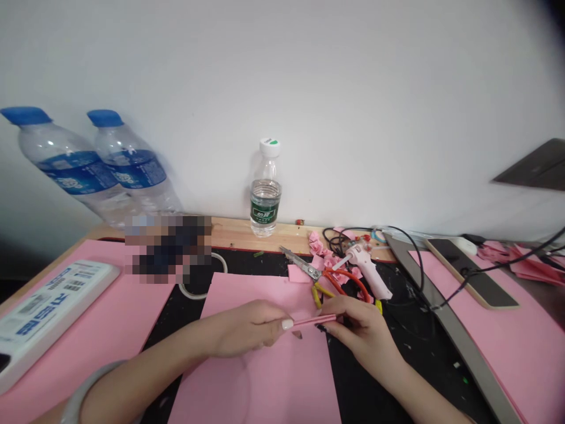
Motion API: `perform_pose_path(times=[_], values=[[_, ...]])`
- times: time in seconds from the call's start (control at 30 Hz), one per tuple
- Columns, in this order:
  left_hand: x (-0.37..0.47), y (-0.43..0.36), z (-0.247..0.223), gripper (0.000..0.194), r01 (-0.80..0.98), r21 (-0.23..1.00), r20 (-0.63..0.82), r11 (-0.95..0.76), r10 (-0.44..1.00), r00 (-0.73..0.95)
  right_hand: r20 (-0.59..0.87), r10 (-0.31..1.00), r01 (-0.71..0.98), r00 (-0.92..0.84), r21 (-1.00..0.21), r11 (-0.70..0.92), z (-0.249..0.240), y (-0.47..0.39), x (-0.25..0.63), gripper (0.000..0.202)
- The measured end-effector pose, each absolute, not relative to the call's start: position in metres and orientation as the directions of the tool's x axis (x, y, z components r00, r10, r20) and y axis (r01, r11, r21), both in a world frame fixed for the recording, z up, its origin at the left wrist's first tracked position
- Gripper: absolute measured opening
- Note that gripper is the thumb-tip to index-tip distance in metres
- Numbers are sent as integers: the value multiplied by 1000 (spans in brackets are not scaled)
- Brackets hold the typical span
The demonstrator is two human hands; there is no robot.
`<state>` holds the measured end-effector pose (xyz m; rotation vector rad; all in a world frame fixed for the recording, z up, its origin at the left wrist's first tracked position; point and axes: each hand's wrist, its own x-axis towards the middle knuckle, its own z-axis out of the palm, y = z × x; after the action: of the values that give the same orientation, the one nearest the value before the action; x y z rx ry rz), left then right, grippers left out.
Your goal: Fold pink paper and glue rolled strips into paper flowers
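Between my two hands is a small folded piece of pink paper point(314, 320), seen nearly edge-on. My left hand point(249, 331) pinches its left end under the thumb. At the other end, my right hand point(353, 324) grips it between thumb and fingers. Both hands are over a large pink paper sheet point(265, 377) lying on a black mat point(379, 353). Just beyond my right hand lie scissors point(313, 274) with red handles, a tool with yellow handles point(318, 294) partly hidden, and a pale pink glue gun point(371, 272).
Crumpled pink paper pieces point(324, 253) and black cables point(421, 265) lie behind the glue gun. A small water bottle point(265, 200) stands by the wall; two large bottles point(136, 168) lean at left. A white box point(57, 318) and a phone point(472, 274) rest on pink sheets.
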<state>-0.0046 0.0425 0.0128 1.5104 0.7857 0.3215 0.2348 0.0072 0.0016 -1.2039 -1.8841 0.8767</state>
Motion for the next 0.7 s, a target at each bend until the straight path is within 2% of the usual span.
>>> perform_pose_path(times=[0.13,0.23,0.33,0.47,0.7], values=[[2,39,17,31,310,884,-73,-350,551,831,234,921,399,-312,-847,351,0,4,231,12],[8,32,14,27,371,779,-8,-506,583,812,227,917,400,-328,-846,353,-3,2,230,9],[12,27,6,29,421,696,36,-582,613,789,247,904,386,-348,-841,379,-3,2,229,5],[11,24,-2,29,431,653,115,-623,644,756,292,889,399,-353,-812,425,1,2,228,10],[11,23,-4,28,531,446,65,-721,617,784,367,834,428,-412,-730,533,3,1,229,14]])
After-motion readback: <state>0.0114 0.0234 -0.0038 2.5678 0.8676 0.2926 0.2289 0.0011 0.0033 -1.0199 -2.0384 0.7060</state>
